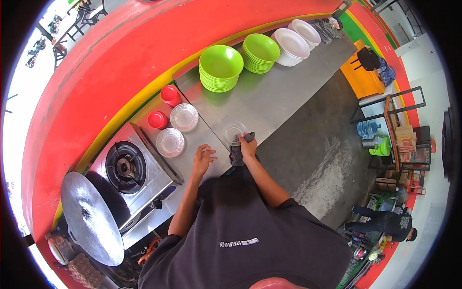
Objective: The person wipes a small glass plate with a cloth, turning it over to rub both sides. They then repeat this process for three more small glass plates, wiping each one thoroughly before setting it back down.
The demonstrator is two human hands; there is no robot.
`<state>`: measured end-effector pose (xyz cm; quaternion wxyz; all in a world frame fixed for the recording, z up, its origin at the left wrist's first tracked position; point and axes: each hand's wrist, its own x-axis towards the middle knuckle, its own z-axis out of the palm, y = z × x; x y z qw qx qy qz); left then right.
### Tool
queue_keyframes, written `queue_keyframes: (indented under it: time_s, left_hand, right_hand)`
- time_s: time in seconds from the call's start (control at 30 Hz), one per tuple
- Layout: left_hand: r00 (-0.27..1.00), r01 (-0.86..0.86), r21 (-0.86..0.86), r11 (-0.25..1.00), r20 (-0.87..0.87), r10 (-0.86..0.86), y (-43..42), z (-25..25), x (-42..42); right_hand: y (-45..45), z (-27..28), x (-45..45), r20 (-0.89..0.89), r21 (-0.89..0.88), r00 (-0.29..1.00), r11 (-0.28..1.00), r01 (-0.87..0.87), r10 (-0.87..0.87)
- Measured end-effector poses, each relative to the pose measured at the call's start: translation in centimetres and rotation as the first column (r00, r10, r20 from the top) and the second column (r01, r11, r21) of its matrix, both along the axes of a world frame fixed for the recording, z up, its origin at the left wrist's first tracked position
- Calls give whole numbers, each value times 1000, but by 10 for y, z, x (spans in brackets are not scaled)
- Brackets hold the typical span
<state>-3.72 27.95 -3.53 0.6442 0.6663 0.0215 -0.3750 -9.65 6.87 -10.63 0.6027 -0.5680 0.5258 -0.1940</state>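
My right hand (pixel 248 146) is closed on a dark grey cloth (pixel 237 156), which shows on both sides of the fingers. Its fingertips are at the near rim of a clear glass plate (pixel 234 131) on the steel table; whether they grip the rim I cannot tell. My left hand (pixel 204 159) hovers over the counter, fingers apart and loosely bent, holding nothing. Beyond it are two more clear plates, a nearer one (pixel 170 142) and a farther one (pixel 184 117). Two red cups, one (pixel 157 120) and another (pixel 171 96), stand beside them.
Green bowls (pixel 218 86) and white bowls (pixel 292 45) are stacked along the back of the steel table (pixel 269 103). To the left stand a gas stove (pixel 126 167) and a large metal lid-like disc (pixel 91 216). Far right, a person (pixel 385 224) bends over shelves.
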Motion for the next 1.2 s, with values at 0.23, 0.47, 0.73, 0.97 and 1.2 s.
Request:
queue_keyframes:
  time_s: [0.23,0.47,0.73,0.97,1.2]
  left_hand:
    - [983,-145,-56,988,-118,138,3,-10,27]
    - [890,-357,-25,934,-314,331,-23,-17,72]
    - [890,-365,-34,930,-308,338,-28,-37,92]
    - [900,-346,-94,933,-314,302,-28,-40,97]
    - [871,-364,-186,913,-416,262,-22,-38,97]
  right_hand:
    - [-9,9,22,167,-30,985,998,59,-53]
    - [-5,24,17,242,198,961,976,88,-135]
    - [-11,39,-21,221,608,947,793,53,-233]
    - [-14,42,-15,411,708,879,692,-141,-241]
    - [-21,23,-2,504,622,838,762,-184,-209]
